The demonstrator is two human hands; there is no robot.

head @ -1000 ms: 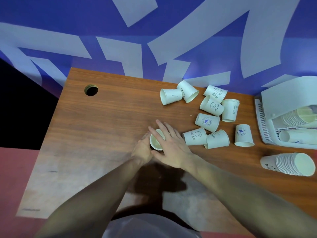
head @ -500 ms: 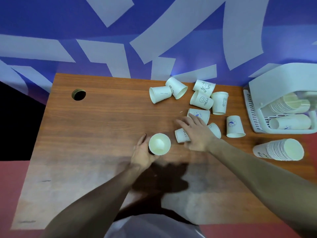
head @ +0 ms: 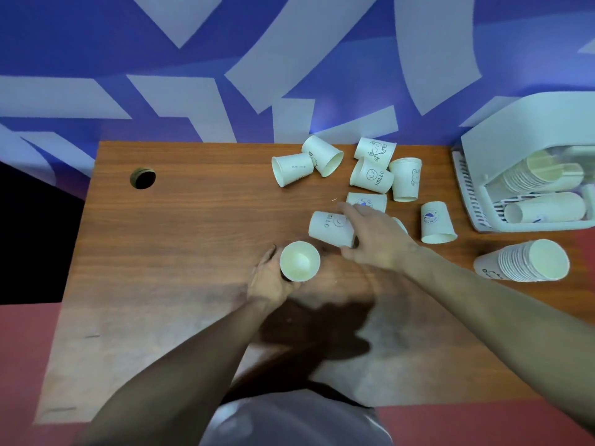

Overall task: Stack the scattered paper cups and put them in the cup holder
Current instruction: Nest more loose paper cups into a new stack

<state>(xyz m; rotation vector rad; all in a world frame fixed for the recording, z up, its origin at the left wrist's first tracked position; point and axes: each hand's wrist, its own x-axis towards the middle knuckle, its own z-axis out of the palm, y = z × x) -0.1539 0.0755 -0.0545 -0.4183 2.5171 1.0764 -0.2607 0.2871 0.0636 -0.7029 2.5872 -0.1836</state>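
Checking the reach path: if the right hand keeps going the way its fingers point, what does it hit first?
The right hand points up-left and already grips the HELLO cup lying on its side. Past that, the next thing looks like the sideways cup near the table's far edge, though depth is hard to judge.

Two bare forearms, no sleeves visible; a pale grey-white fabric garment (head: 289, 423) covers the person's torso.
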